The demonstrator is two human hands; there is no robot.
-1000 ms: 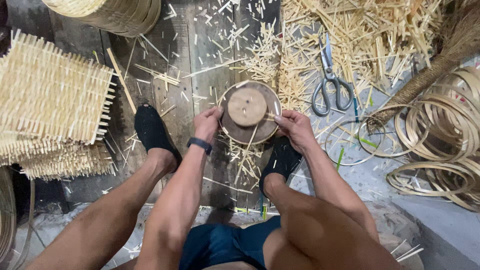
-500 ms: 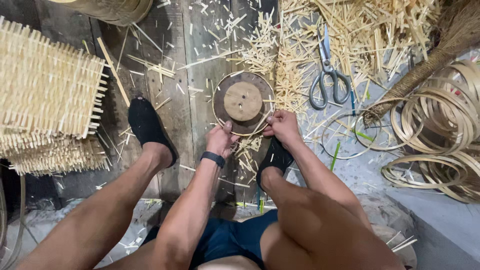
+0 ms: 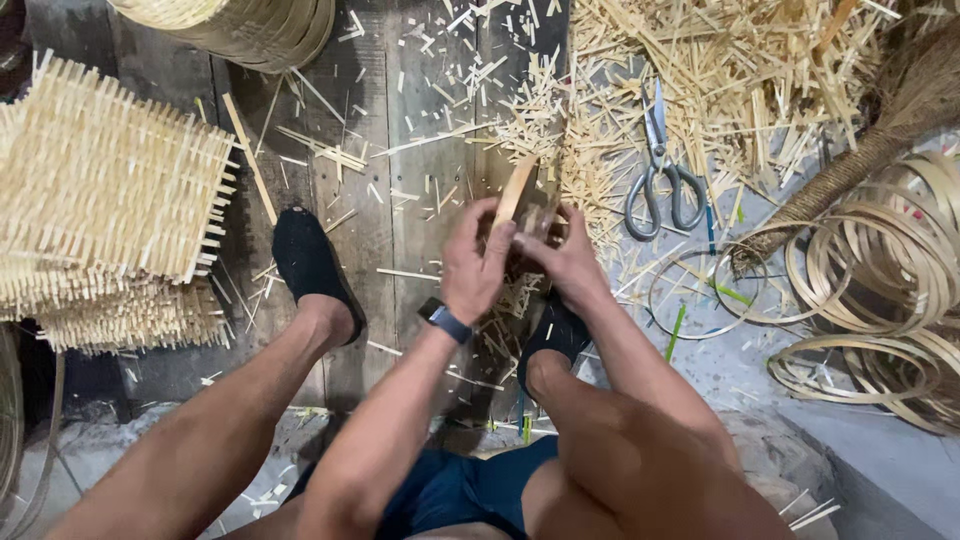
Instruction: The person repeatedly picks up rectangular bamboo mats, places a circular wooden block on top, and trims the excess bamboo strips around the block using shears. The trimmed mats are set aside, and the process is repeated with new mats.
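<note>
Tilting on edge above the plank floor [image 3: 400,200], round wooden disc [image 3: 517,192] being pinched between left hand [image 3: 478,262] and right hand [image 3: 565,262], both closed on it (grip looking narrow): possibly slipping among bamboo offcuts [image 3: 720,70], near scissors [image 3: 660,180].
</note>
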